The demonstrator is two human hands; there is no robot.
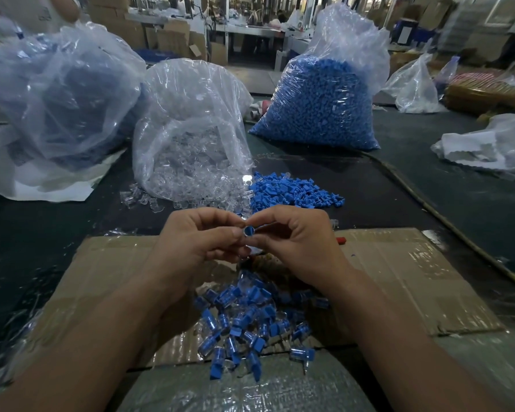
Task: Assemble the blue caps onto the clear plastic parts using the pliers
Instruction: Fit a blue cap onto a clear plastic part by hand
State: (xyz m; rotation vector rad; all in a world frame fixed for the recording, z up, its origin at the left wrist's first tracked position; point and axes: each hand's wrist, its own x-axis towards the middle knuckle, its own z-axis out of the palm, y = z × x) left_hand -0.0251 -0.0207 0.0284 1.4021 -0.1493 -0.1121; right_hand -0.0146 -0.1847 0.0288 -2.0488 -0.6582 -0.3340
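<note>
Two big sacks fill the upper middle of the frame: the sack of blue caps (318, 108) to the right, still heaped full, and the sack of clear parts (191, 135) just left of it, spilling onto the table. A third sack (60, 93) sits upper left, its contents too blurred to tell. Lower down lies a flat sheet of cardboard (399, 272). On it, at lower centre, is a modest heap of finished pieces (250, 319), blue caps already on clear bodies. Set against the sacks and the loose blue caps (292, 190) above the hands, most of the job looks undone.

The left hand (197, 242) and right hand (298, 242) meet at centre frame, fingers curled, both pinching one small piece (248, 231) between thumb and fingertips. It sits right at the fingertips, a blue ring showing. No pliers are plainly visible; a red tip (341, 240) beside the right hand may be a handle.
</note>
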